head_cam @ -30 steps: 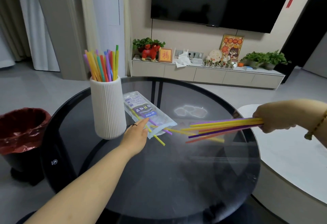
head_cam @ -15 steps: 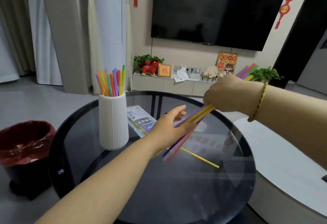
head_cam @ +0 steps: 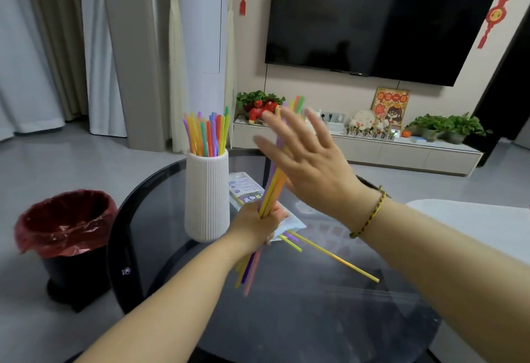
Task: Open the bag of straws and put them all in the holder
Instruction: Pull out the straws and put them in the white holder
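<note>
My left hand (head_cam: 259,223) grips a bundle of coloured straws (head_cam: 272,187) near its lower part, holding it almost upright above the round glass table (head_cam: 315,319). Flat and with fingers spread, my right hand (head_cam: 308,159) sits against the bundle's upper half. The white ribbed holder (head_cam: 206,195) stands just left of my left hand, with several straws (head_cam: 207,133) upright in it. Behind my left hand lies the clear straw bag (head_cam: 245,192), partly hidden. A few loose straws poke out at its near end, and a long yellow straw (head_cam: 335,256) rests on the glass.
A black bin with a red liner (head_cam: 64,229) stands on the floor left of the table. A white surface (head_cam: 473,228) adjoins the table on the right. A TV cabinet with plants and ornaments (head_cam: 358,144) runs along the far wall under a television.
The straw bundle passed from my right hand into my left and swung from level to nearly upright. My right hand let go and opened flat. The view tilted upward.
</note>
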Motion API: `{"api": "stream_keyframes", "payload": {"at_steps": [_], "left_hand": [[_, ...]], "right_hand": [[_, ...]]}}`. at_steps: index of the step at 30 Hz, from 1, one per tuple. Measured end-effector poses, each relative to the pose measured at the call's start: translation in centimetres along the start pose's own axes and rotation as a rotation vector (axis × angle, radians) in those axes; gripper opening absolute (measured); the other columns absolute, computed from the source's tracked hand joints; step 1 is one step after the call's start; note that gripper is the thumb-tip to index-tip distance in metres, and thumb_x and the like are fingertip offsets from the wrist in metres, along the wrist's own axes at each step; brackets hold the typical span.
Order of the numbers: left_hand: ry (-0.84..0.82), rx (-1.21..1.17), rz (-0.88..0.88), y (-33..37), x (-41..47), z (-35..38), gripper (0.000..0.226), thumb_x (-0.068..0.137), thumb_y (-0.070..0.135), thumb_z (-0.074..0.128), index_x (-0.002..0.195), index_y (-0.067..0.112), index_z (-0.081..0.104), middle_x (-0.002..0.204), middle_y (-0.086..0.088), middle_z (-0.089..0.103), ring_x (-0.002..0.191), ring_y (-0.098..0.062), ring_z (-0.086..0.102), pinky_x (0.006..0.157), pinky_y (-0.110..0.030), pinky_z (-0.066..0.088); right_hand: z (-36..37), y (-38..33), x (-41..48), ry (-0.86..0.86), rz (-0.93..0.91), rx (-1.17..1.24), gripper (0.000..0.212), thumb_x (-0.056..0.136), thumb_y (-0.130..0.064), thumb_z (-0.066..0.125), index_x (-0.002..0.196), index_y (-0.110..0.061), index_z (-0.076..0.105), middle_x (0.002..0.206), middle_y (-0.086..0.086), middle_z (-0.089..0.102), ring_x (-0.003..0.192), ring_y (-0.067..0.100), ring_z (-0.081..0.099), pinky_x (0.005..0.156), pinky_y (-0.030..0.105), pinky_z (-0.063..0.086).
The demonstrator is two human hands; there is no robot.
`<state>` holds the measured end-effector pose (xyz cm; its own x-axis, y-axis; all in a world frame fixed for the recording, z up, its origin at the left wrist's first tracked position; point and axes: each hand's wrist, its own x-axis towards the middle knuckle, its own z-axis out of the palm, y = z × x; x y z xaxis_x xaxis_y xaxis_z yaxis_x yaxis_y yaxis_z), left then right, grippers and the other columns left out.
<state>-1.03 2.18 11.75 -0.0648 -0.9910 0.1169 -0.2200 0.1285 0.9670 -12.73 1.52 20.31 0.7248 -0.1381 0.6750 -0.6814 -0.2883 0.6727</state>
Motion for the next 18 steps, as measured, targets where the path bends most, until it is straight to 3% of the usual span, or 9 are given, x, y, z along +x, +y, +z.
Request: {"api": "stream_keyframes", "payload": {"at_steps": [3, 4, 6, 8, 10, 12, 13, 16, 18], "left_hand": [[0.010, -0.025, 0.016, -0.3, 0.2, -0.9, 0.023, 0.085, 0.017, 0.053, 0.062, 0.014, 0.049, 0.042, 0.003, 0.041, 0.035, -0.006, 0.040, 0.043, -0.015, 0.040], [0.002, -0.034, 0.018, -0.4, 0.2, -1.1, 0.024, 0.085, 0.016, 0.053, 0.062, 0.014, 0.050, 0.044, 0.002, 0.042, 0.034, -0.006, 0.040, 0.042, -0.015, 0.040], [-0.020, -0.058, 0.016, -0.6, 0.3, -1.3, 0.028, 0.085, 0.016, 0.054, 0.057, 0.016, 0.050, 0.042, 0.003, 0.042, 0.031, -0.004, 0.039, 0.039, -0.013, 0.040], [-0.033, -0.032, 0.019, -0.8, 0.4, -1.5, 0.034, 0.085, 0.020, 0.054, 0.051, 0.018, 0.049, 0.037, 0.007, 0.043, 0.030, -0.002, 0.040, 0.038, -0.009, 0.040], [-0.030, -0.032, 0.008, -1.3, 0.3, -1.8, 0.033, 0.085, 0.023, 0.055, 0.052, 0.020, 0.051, 0.036, 0.008, 0.045, 0.031, -0.002, 0.042, 0.039, -0.008, 0.041], [-0.045, -0.072, -0.015, -1.8, 0.3, -2.0, 0.028, 0.085, 0.023, 0.056, 0.057, 0.020, 0.054, 0.035, 0.008, 0.046, 0.033, -0.004, 0.043, 0.040, -0.010, 0.042], [-0.055, -0.079, -0.023, -2.1, 0.4, -2.1, 0.028, 0.085, 0.023, 0.056, 0.057, 0.020, 0.054, 0.034, 0.008, 0.046, 0.033, -0.004, 0.042, 0.040, -0.011, 0.042], [-0.036, -0.016, -0.038, -2.7, 0.6, -2.1, 0.037, 0.083, 0.018, 0.056, 0.047, 0.025, 0.049, 0.029, 0.009, 0.045, 0.029, -0.001, 0.041, 0.037, -0.008, 0.038], [-0.009, -0.003, -0.041, -3.0, 0.7, -2.1, 0.040, 0.080, 0.013, 0.057, 0.042, 0.026, 0.049, 0.028, 0.009, 0.047, 0.029, 0.000, 0.043, 0.038, -0.008, 0.040]], "right_hand": [[0.0, -2.6, -0.1, 0.171, 0.717, 0.805, 0.060, 0.075, -0.001, 0.049, 0.134, -0.007, 0.038, 0.140, 0.010, 0.038, 0.133, 0.018, 0.031, 0.112, 0.024, 0.026], [-0.1, -3.2, 0.3, 0.121, 0.994, 1.166, 0.061, 0.081, -0.005, 0.049, 0.138, -0.009, 0.029, 0.144, 0.004, 0.032, 0.132, 0.011, 0.029, 0.110, 0.012, 0.025], [0.4, -4.2, 0.9, -0.098, 1.340, 1.745, 0.054, 0.087, -0.022, 0.053, 0.137, -0.020, 0.031, 0.138, 0.003, 0.045, 0.125, 0.013, 0.044, 0.102, 0.018, 0.038], [1.9, -4.6, 1.2, -0.225, 1.308, 1.881, 0.025, 0.089, -0.036, 0.048, 0.109, -0.021, 0.055, 0.104, 0.003, 0.068, 0.099, 0.017, 0.065, 0.091, 0.035, 0.051], [2.6, -4.7, 1.3, -0.169, 1.261, 1.964, 0.038, 0.091, -0.045, 0.035, 0.081, -0.023, 0.063, 0.068, -0.003, 0.072, 0.064, 0.012, 0.069, 0.068, 0.028, 0.057], [3.2, -5.1, 1.2, -0.147, 1.262, 2.135, 0.050, 0.087, -0.055, 0.029, 0.073, -0.024, 0.066, 0.059, -0.004, 0.070, 0.052, 0.011, 0.065, 0.057, 0.024, 0.056], [3.4, -5.5, 1.0, -0.180, 1.236, 2.132, 0.044, 0.083, -0.055, 0.035, 0.073, -0.023, 0.065, 0.057, -0.006, 0.069, 0.051, 0.010, 0.064, 0.054, 0.022, 0.054], [3.9, -6.8, 1.0, -0.268, 1.169, 1.916, 0.015, 0.077, -0.030, 0.058, 0.067, -0.019, 0.055, 0.044, -0.008, 0.058, 0.042, 0.005, 0.056, 0.044, 0.017, 0.048], [4.3, -7.4, 1.2, -0.214, 1.196, 1.818, 0.024, 0.081, -0.013, 0.057, 0.059, -0.016, 0.050, 0.037, -0.007, 0.053, 0.036, 0.004, 0.051, 0.041, 0.015, 0.046]]}}
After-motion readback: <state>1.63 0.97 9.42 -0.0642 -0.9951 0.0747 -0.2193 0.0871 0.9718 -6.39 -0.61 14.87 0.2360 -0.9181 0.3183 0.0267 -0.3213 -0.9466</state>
